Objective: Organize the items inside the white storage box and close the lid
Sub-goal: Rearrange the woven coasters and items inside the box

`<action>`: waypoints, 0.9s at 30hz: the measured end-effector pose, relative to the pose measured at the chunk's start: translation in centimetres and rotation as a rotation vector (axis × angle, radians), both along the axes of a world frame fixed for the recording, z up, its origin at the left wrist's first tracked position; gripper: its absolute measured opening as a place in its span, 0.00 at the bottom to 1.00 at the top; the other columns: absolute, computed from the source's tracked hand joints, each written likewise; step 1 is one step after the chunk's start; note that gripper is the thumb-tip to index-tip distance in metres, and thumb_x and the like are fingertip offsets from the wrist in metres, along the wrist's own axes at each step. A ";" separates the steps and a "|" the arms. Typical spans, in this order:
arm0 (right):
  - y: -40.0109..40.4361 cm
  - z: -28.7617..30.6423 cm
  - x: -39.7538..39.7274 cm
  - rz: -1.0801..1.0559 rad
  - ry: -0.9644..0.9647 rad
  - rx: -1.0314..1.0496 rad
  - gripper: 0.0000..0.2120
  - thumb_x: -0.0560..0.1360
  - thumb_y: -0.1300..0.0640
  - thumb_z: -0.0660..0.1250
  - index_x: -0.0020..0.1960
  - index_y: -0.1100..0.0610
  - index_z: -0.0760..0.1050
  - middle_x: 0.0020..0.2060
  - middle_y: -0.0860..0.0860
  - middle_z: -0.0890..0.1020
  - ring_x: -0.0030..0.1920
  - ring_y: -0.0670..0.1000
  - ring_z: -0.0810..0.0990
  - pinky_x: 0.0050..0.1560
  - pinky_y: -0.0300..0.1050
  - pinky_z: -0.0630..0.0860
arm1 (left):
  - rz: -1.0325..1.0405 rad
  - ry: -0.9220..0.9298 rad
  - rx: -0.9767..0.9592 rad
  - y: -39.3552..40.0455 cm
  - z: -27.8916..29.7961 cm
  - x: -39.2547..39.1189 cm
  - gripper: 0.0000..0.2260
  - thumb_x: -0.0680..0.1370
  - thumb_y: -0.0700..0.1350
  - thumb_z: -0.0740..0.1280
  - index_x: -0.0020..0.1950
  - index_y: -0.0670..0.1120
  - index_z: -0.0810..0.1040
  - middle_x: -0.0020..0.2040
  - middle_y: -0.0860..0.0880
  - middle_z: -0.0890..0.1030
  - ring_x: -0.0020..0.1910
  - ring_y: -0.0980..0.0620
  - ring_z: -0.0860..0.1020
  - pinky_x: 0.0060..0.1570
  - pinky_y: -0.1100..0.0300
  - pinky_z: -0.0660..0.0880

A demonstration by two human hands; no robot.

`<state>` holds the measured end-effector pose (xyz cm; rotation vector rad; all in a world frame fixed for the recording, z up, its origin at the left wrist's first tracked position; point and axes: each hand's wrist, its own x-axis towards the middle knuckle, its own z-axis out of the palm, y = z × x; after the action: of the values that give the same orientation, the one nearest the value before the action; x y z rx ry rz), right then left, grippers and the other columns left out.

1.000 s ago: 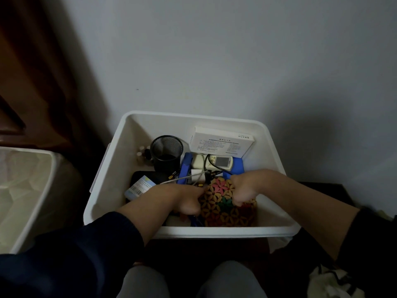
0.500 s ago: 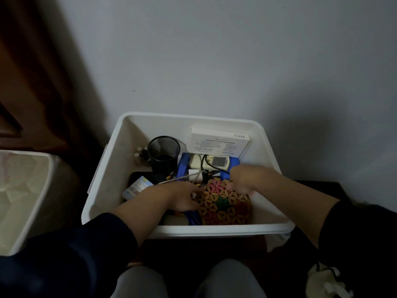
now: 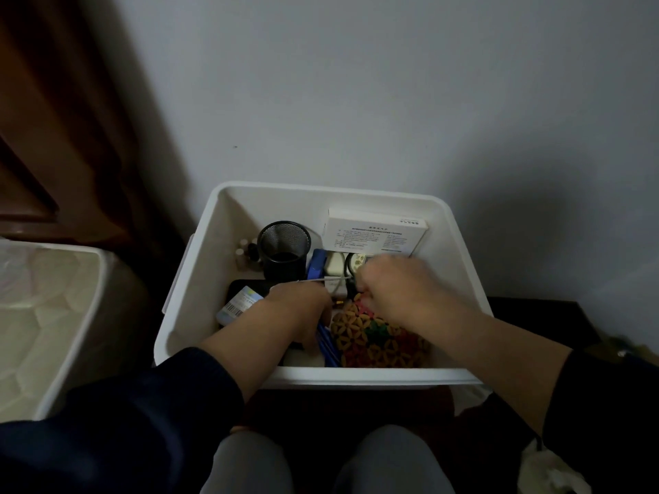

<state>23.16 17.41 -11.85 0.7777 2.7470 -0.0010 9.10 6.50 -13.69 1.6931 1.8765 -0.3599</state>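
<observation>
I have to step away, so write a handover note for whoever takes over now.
Left hand: inside the white plastic storage box, fingers hidden, beside a thin white cable.
Right hand: curled above the multicoloured flower-patterned woven piece; whether it grips anything is unclear.
Also inside: black mesh pen cup, white printed carton.
Done: items are in the box.
Left: finish tidying, then close the lid, which is not in view.

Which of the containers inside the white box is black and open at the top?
The mesh cup, standing upright at the back left of the white box. The flat carton beside it is white and closed.
</observation>
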 end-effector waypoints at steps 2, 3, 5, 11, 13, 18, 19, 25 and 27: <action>0.4 -0.3 0.1 0.059 -0.073 -0.228 0.23 0.76 0.44 0.73 0.69 0.46 0.77 0.63 0.48 0.76 0.63 0.52 0.73 0.61 0.55 0.78 | -0.002 -0.032 0.004 -0.1 -0.3 0.0 0.27 0.72 0.55 0.81 0.68 0.52 0.80 0.69 0.50 0.76 0.67 0.45 0.76 0.65 0.44 0.77; 0.5 -0.5 0.2 0.082 -0.151 -0.277 0.26 0.76 0.42 0.73 0.72 0.45 0.75 0.67 0.47 0.73 0.67 0.52 0.70 0.65 0.56 0.75 | 0.009 -0.062 0.004 -0.2 -0.5 -0.1 0.27 0.71 0.57 0.81 0.67 0.52 0.80 0.68 0.50 0.76 0.66 0.46 0.76 0.64 0.46 0.77; 1.0 -1.0 0.5 0.078 -0.212 -0.345 0.28 0.76 0.42 0.73 0.75 0.46 0.73 0.71 0.46 0.70 0.72 0.52 0.68 0.71 0.53 0.71 | 0.042 -0.120 0.011 -0.4 -0.7 -0.4 0.26 0.70 0.59 0.81 0.65 0.53 0.82 0.66 0.52 0.76 0.64 0.48 0.76 0.61 0.49 0.78; 3.3 -0.1 1.3 -0.089 -0.393 -0.632 0.36 0.82 0.47 0.67 0.84 0.41 0.53 0.84 0.45 0.56 0.82 0.53 0.57 0.81 0.54 0.58 | 0.139 -0.181 0.059 -0.2 -0.9 -0.4 0.18 0.72 0.62 0.79 0.52 0.50 0.87 0.59 0.50 0.79 0.56 0.50 0.79 0.57 0.51 0.81; 3.1 -0.1 1.7 -0.116 -0.446 -0.683 0.38 0.82 0.49 0.67 0.84 0.38 0.49 0.84 0.40 0.49 0.83 0.51 0.51 0.82 0.57 0.54 | 0.124 -0.125 0.063 -0.2 -0.7 -0.3 0.17 0.73 0.60 0.79 0.52 0.48 0.88 0.62 0.49 0.77 0.59 0.48 0.78 0.58 0.50 0.80; 3.0 1.0 2.1 -0.289 0.061 -0.732 0.18 0.78 0.65 0.69 0.58 0.46 0.87 0.63 0.48 0.84 0.68 0.55 0.79 0.70 0.54 0.76 | 0.073 0.062 0.068 -0.4 -0.4 0.2 0.16 0.73 0.57 0.78 0.56 0.52 0.85 0.65 0.49 0.74 0.63 0.45 0.77 0.60 0.47 0.77; 3.5 1.5 2.2 -0.371 0.190 -0.651 0.15 0.78 0.66 0.68 0.50 0.50 0.89 0.53 0.48 0.88 0.60 0.56 0.84 0.62 0.51 0.81 | 0.076 0.046 0.082 -0.3 -0.4 0.2 0.14 0.73 0.57 0.77 0.56 0.54 0.86 0.64 0.51 0.76 0.61 0.46 0.78 0.58 0.49 0.77; 4.8 2.0 1.5 -0.722 0.141 -0.566 0.11 0.80 0.62 0.64 0.61 0.65 0.74 0.51 0.63 0.83 0.49 0.60 0.87 0.50 0.54 0.86 | 0.210 -0.240 0.138 0.7 -0.2 1.0 0.16 0.79 0.55 0.70 0.67 0.56 0.81 0.61 0.53 0.80 0.55 0.53 0.76 0.52 0.57 0.73; 3.9 1.2 1.2 -0.727 0.034 -0.551 0.11 0.80 0.61 0.64 0.61 0.60 0.71 0.49 0.60 0.81 0.47 0.57 0.86 0.48 0.51 0.86 | 0.252 -0.320 0.125 1.2 -0.2 1.5 0.20 0.80 0.52 0.69 0.72 0.52 0.76 0.65 0.50 0.79 0.59 0.51 0.78 0.55 0.55 0.77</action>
<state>24.32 21.27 -10.63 1.5172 2.1497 -0.8694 10.61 7.70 -13.89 1.4649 1.8689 0.1248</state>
